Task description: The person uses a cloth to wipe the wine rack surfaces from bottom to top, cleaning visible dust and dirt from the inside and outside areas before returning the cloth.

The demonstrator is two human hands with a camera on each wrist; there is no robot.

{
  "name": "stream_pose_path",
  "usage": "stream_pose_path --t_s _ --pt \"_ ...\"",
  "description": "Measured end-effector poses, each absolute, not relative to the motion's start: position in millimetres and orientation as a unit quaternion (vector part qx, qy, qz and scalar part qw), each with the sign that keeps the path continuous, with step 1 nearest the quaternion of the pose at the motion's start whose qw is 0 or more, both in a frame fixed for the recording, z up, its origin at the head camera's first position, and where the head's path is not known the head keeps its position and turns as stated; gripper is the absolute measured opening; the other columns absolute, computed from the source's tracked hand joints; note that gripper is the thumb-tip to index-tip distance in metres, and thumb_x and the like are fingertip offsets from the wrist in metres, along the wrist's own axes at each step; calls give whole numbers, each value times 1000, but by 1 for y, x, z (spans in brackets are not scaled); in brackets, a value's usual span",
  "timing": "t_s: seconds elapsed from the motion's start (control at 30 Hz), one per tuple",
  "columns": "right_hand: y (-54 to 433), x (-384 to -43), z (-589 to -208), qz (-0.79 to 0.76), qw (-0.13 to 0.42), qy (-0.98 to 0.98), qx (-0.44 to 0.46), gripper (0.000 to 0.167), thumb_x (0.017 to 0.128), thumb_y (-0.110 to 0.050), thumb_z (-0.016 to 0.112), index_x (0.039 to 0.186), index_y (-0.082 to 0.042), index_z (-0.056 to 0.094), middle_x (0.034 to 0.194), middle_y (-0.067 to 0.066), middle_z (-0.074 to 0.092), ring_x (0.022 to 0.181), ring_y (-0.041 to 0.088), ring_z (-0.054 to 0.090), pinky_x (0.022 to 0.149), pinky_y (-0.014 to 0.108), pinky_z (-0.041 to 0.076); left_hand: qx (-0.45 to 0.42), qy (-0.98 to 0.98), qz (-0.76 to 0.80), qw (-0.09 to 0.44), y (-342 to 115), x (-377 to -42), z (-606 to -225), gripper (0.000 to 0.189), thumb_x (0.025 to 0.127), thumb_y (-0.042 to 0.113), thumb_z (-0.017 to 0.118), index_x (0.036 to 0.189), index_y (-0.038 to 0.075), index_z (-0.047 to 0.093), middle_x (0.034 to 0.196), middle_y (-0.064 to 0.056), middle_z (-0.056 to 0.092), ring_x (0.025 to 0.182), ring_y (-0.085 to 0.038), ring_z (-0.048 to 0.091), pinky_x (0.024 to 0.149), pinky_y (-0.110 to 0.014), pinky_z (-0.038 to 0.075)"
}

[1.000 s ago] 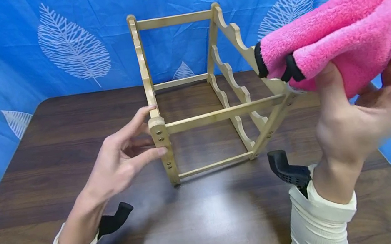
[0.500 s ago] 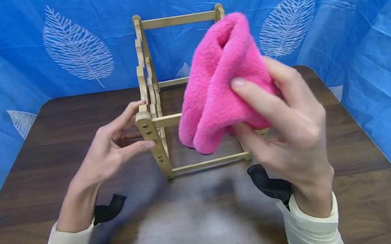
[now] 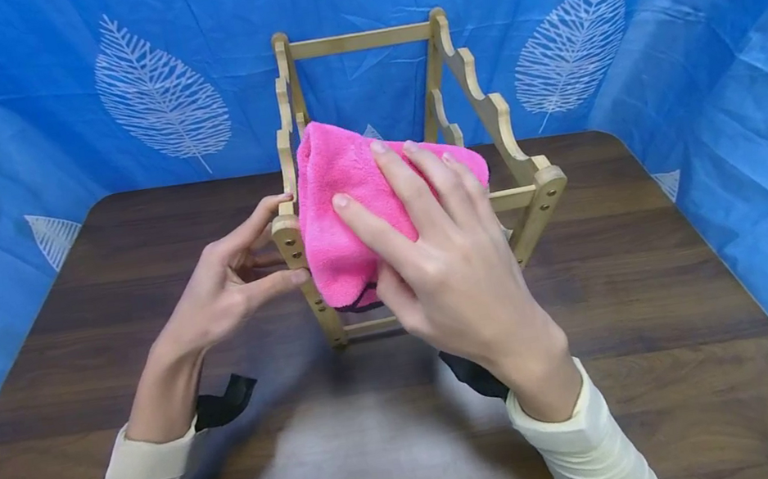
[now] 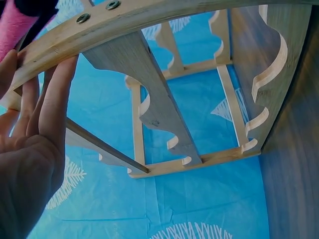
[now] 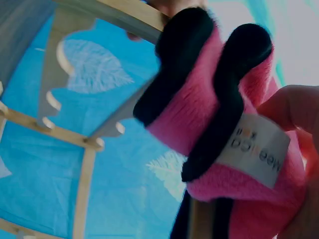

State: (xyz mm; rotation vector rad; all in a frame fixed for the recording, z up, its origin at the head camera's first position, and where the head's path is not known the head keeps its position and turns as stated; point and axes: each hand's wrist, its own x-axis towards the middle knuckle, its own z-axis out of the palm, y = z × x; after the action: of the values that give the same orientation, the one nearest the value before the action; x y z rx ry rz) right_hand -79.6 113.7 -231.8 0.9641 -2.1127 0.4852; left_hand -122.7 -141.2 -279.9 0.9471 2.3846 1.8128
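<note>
Right hand (image 3: pixel 461 282) grasps the pink cloth (image 3: pixel 332 168), fingers spread over its top face. Cloth now lies at the near left of the rack (image 3: pixel 502 122), against the near top bar (image 3: pixel 514 198); one second ago it was held up at the right, beyond the near right corner. Left hand (image 3: pixel 230 283) grips the near left post (image 3: pixel 325 319) between thumb and fingers, as before. Near right post (image 3: pixel 536 218) shows again, uncovered.
</note>
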Motion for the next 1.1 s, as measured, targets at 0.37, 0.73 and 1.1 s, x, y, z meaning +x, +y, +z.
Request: stream_pose_path --t_s 0.37,0.73,1.1 --pt "103 -86 -246 122 365 -861 332 62 86 -55 62 136 -18 61 141 20 49 130 37 41 111 55 24 295 756 585 9 -143 -121 -281 84 80 -14 71 152 19 41 127 -11 62 105 -26 65 77 -37 59" --pt "92 -89 -257 114 421 -851 293 37 87 -28 67 123 -18 65 126 18 57 119 37 49 108 58 27 289 750 595 -23 -136 -120 -284 67 90 -2 67 150 15 43 134 -8 59 103 -23 65 66 -25 56" --pt "92 -87 -255 122 412 -859 280 31 86 -21 67 116 -18 68 120 17 60 118 36 51 107 57 29 275 756 591 -51 -134 -121 -287 64 89 -6 69 146 13 48 118 -9 68 80 -25 68 63 -30 58"
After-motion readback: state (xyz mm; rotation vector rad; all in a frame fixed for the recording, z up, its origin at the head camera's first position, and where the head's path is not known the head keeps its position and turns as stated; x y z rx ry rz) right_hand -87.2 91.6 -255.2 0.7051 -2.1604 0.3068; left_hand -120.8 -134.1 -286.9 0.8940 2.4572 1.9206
